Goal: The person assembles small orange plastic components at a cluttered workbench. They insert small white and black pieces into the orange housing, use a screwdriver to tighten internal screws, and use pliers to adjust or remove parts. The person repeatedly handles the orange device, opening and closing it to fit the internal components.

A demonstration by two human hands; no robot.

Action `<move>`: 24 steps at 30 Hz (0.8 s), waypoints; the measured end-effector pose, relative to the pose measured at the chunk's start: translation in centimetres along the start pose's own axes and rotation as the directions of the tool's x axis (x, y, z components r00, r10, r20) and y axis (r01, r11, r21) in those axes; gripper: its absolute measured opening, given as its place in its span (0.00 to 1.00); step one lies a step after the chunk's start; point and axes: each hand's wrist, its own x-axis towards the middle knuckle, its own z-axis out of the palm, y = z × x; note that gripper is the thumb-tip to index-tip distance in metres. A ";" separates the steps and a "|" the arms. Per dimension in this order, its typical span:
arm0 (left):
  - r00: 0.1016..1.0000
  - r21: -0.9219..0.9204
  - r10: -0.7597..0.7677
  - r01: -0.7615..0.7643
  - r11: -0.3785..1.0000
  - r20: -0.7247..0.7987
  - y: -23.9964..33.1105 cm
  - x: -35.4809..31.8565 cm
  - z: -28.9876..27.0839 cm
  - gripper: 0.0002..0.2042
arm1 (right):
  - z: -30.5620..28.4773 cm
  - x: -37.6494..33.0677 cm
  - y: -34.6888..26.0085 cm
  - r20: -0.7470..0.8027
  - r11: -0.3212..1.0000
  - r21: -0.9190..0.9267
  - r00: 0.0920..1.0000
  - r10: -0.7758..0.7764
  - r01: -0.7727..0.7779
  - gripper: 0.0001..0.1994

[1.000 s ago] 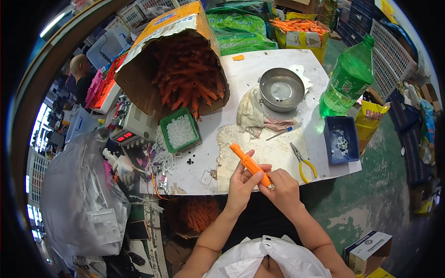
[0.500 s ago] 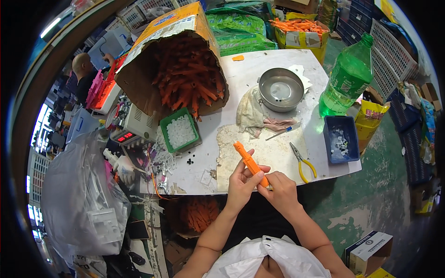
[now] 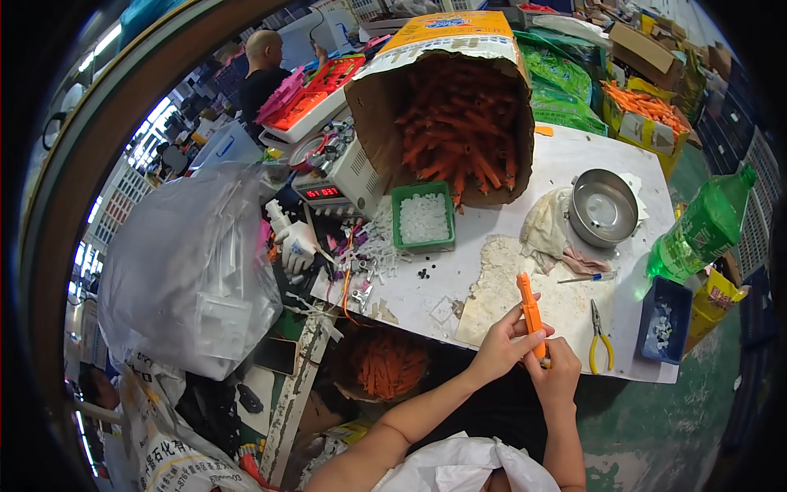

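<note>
A long, narrow orange plastic piece (image 3: 529, 307) is held upright over the near edge of the white table. My left hand (image 3: 510, 338) wraps its fingers and thumb around the middle of it. At its lower end, the fingers of my right hand (image 3: 557, 371) are closed on the same piece. Exactly what those fingertips press on is hidden. To the right, yellow-handled pliers (image 3: 601, 340) lie on a worn, cream-coloured sheet (image 3: 492, 283). A pen (image 3: 586, 278) rests beside a crumpled cloth (image 3: 548, 221).
A tipped cardboard box (image 3: 373, 123) of orange pieces faces me, with a green tray (image 3: 425, 244) of small white parts below it. A metal bowl (image 3: 604, 233), green bottle (image 3: 697, 221) and blue bin (image 3: 666, 316) stand to the right. Another person (image 3: 261, 78) works at the far left.
The view has swung left, so the table and hands appear farther right. Both hands still hold the orange piece, which now points more steeply upward.
</note>
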 end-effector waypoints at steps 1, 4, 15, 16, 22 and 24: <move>1.000 0.001 -0.006 0.006 1.000 0.000 0.0 0.0 0.0 0.31 | 0.0 0.0 0.0 0.003 1.000 0.004 1.000 -0.007 0.007 0.11; 1.000 0.003 -0.024 0.024 1.000 -0.001 0.0 0.0 0.1 0.31 | -0.1 0.0 0.1 0.019 1.000 0.008 1.000 -0.019 0.018 0.10; 0.999 -0.035 -0.034 0.034 0.999 -0.002 -0.1 -0.3 -0.3 0.31 | -0.1 -0.5 -0.4 0.050 0.992 0.118 0.998 0.039 -0.044 0.13; 1.000 -0.039 -0.026 0.025 0.999 -0.017 -0.2 -0.4 -0.4 0.31 | -0.4 -0.8 -0.6 0.056 0.972 0.211 0.993 0.099 -0.109 0.13; 0.965 0.117 0.163 -0.141 0.983 -0.205 -2.8 0.1 -1.4 0.31 | -4.8 -5.9 0.2 0.198 0.457 0.775 0.854 0.482 -0.437 0.11; 0.953 0.171 0.202 -0.166 0.971 -0.225 -3.1 -0.3 -1.6 0.31 | -6.3 -8.2 0.9 0.254 0.267 0.849 0.795 0.551 -0.456 0.10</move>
